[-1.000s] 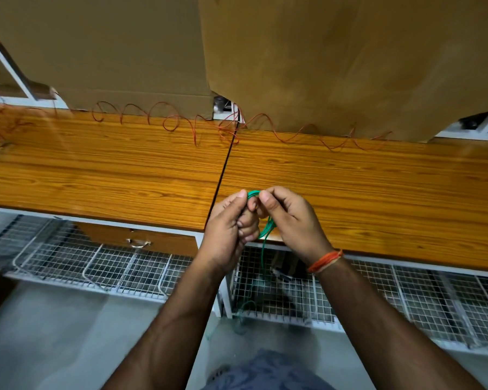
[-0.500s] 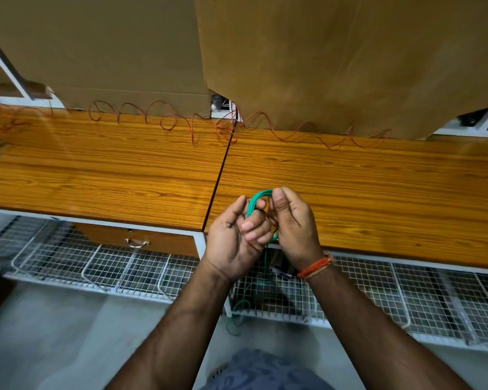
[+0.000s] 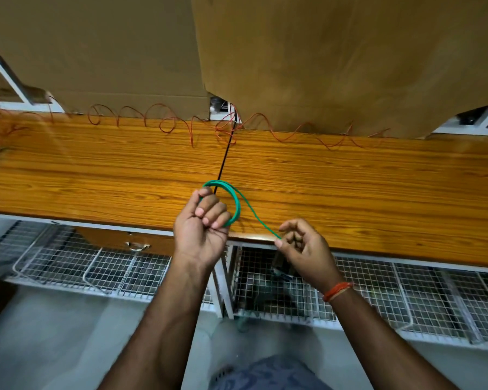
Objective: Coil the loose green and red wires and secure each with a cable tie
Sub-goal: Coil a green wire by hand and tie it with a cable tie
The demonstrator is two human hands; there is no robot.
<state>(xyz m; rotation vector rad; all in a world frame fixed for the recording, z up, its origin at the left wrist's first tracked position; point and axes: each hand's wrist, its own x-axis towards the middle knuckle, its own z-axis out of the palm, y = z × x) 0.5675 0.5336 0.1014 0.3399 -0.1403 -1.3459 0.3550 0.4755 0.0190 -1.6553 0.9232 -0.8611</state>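
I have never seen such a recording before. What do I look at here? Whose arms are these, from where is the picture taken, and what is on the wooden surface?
There is no machine here: a person works with two bare hands. The one picture comes from a camera worn on the person's head, looking forward and down, so the arms enter from below. The left hand grips a small coil of green wire. One strand runs from the coil to the right hand, which pinches it. On the far side of the wooden table lies a long, loose, curly red wire, untouched. Behind it stand cardboard sheets. Under the table hang wire mesh baskets. I see no cable tie.
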